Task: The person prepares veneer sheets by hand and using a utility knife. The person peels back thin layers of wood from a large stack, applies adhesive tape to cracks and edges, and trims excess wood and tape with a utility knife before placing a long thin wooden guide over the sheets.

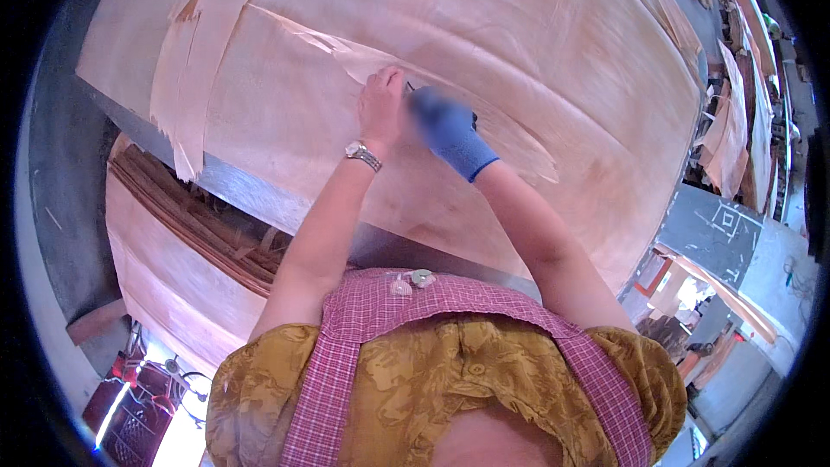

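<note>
A large pale wood veneer sheet (562,78) covers the work surface, with a long torn, flaking strip (337,47) across its middle. My bare left hand (380,112), with a watch at the wrist, rests on it beside that strip, fingers slightly bent against the surface. Just to its right, my right hand (450,134), in a blue glove, is closed on a small dark tool (411,87); the glove and tool are blurred, so the tool's exact shape is unclear.
Ragged veneer strips (186,86) lie over the sheet's left part. A lower stack of sheets (173,251) sits at front left. More veneer pieces (726,138) hang along the right, beside a grey surface (718,246). A red crate (138,424) is at lower left.
</note>
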Demonstrator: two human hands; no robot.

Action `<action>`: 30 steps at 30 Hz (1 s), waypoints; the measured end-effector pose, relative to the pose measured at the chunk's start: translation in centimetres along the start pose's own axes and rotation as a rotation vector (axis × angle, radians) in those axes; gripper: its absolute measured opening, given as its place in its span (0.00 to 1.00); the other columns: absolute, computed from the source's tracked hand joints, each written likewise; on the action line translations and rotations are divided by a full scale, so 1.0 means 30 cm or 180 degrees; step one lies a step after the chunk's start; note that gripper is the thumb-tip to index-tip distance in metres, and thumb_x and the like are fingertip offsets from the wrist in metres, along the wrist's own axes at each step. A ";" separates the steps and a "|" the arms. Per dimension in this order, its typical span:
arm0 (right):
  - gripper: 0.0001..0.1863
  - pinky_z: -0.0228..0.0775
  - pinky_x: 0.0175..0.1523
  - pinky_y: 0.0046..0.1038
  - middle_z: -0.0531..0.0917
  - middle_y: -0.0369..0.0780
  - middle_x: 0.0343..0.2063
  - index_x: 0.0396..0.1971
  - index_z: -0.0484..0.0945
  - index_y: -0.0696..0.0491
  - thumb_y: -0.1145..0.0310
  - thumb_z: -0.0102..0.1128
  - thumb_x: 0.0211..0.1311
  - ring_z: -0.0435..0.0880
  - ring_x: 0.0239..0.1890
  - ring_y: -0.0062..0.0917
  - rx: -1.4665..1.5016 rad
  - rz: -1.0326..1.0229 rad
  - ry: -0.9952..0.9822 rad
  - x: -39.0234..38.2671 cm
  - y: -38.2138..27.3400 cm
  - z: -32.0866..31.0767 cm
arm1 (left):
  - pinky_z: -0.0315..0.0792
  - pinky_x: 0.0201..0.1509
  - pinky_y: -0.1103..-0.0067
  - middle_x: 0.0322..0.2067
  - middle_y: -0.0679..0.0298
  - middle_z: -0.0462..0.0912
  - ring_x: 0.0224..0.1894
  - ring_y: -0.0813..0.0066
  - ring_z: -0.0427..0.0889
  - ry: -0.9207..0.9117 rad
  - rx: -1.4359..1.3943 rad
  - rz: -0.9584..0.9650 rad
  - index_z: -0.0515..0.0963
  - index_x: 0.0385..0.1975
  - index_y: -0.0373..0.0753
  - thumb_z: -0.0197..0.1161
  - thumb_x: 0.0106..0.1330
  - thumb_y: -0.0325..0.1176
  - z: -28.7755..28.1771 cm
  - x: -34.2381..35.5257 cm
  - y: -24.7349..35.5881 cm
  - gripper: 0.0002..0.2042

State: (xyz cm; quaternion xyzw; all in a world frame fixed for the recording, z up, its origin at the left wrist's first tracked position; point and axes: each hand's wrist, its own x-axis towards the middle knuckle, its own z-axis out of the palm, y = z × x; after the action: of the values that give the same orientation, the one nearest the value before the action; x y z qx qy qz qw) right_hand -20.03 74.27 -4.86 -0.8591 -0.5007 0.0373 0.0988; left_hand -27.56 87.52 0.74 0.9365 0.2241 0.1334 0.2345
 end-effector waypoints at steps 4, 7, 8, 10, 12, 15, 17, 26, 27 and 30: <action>0.09 0.66 0.19 0.42 0.78 0.42 0.15 0.35 0.73 0.53 0.63 0.50 0.64 0.79 0.16 0.39 0.0138 -0.0065 -0.0100 -0.106 0.014 -0.018 | 0.69 0.58 0.67 0.53 0.57 0.74 0.54 0.57 0.73 0.0449 0.0145 0.0027 0.75 0.52 0.34 0.61 0.60 0.33 0.066 -0.038 -0.003 0.20; 0.14 0.72 0.23 0.49 0.84 0.46 0.22 0.45 0.68 0.55 0.60 0.45 0.68 0.86 0.23 0.41 0.0018 0.0257 -0.1318 -0.171 -0.004 -0.228 | 0.67 0.60 0.67 0.57 0.59 0.70 0.57 0.58 0.70 0.0317 0.0134 -0.0339 0.72 0.54 0.33 0.68 0.56 0.41 0.024 -0.054 0.060 0.27; 0.14 0.72 0.23 0.49 0.84 0.46 0.22 0.45 0.68 0.55 0.60 0.45 0.68 0.86 0.23 0.41 -0.0003 0.0252 -0.1323 -0.193 0.035 -0.262 | 0.67 0.60 0.67 0.57 0.59 0.70 0.57 0.58 0.70 0.0328 0.0116 -0.0347 0.72 0.54 0.33 0.68 0.56 0.41 0.013 -0.048 0.076 0.27; 0.13 0.69 0.20 0.46 0.83 0.44 0.19 0.41 0.70 0.53 0.59 0.44 0.69 0.84 0.20 0.40 -0.0235 -0.0296 -0.1213 -0.254 0.151 -0.322 | 0.62 0.64 0.65 0.61 0.59 0.67 0.62 0.58 0.65 0.0015 -0.0012 -0.0494 0.71 0.56 0.34 0.72 0.50 0.48 0.012 -0.042 0.094 0.35; 0.12 0.67 0.18 0.45 0.81 0.43 0.17 0.40 0.71 0.51 0.59 0.45 0.69 0.82 0.17 0.38 -0.0633 -0.0492 -0.1525 -0.281 0.280 -0.371 | 0.60 0.66 0.64 0.62 0.58 0.66 0.64 0.58 0.63 0.0173 0.0181 -0.0431 0.70 0.56 0.35 0.72 0.50 0.49 0.023 -0.043 0.089 0.36; 0.12 0.67 0.21 0.39 0.81 0.40 0.20 0.45 0.73 0.46 0.59 0.48 0.68 0.81 0.20 0.34 -0.0898 -0.0728 -0.1765 -0.318 0.503 -0.450 | 0.56 0.69 0.63 0.63 0.57 0.65 0.66 0.57 0.61 0.0238 0.0294 -0.0466 0.69 0.58 0.36 0.73 0.48 0.50 0.030 -0.040 0.080 0.38; 0.10 0.71 0.26 0.39 0.82 0.43 0.23 0.40 0.77 0.45 0.59 0.50 0.66 0.83 0.25 0.35 -0.1014 -0.1068 -0.1586 -0.326 0.596 -0.491 | 0.55 0.69 0.62 0.64 0.56 0.64 0.67 0.56 0.60 0.0156 0.0220 -0.0562 0.68 0.59 0.36 0.73 0.47 0.50 0.035 -0.033 0.075 0.40; 0.09 0.74 0.32 0.41 0.81 0.43 0.34 0.43 0.74 0.47 0.64 0.50 0.66 0.84 0.34 0.38 -0.0589 -0.1091 -0.0664 0.169 0.159 -0.302 | 0.58 0.66 0.63 0.61 0.53 0.67 0.64 0.54 0.64 0.0018 -0.0154 -0.0680 0.47 0.71 0.41 0.77 0.45 0.45 -0.037 -0.009 0.113 0.55; 0.09 0.75 0.32 0.41 0.81 0.44 0.33 0.43 0.73 0.47 0.64 0.50 0.66 0.84 0.34 0.38 -0.0783 -0.1221 -0.0740 0.193 0.137 -0.291 | 0.58 0.66 0.63 0.60 0.53 0.67 0.64 0.54 0.64 -0.0027 -0.0161 -0.0748 0.47 0.72 0.41 0.77 0.44 0.44 -0.041 -0.012 0.113 0.56; 0.09 0.76 0.33 0.41 0.81 0.45 0.32 0.43 0.72 0.48 0.64 0.49 0.66 0.85 0.34 0.38 -0.0952 -0.1094 -0.0969 0.164 0.140 -0.324 | 0.58 0.66 0.63 0.60 0.54 0.66 0.63 0.55 0.64 0.0011 -0.0060 -0.0790 0.46 0.72 0.41 0.78 0.43 0.44 -0.013 -0.023 0.090 0.56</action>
State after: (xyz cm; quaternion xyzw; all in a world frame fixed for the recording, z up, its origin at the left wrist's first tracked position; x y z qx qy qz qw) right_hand -12.43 75.23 3.95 -0.7511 -0.6482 0.0744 -0.1006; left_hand -27.33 85.19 2.31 0.8990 0.3375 0.1071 0.2576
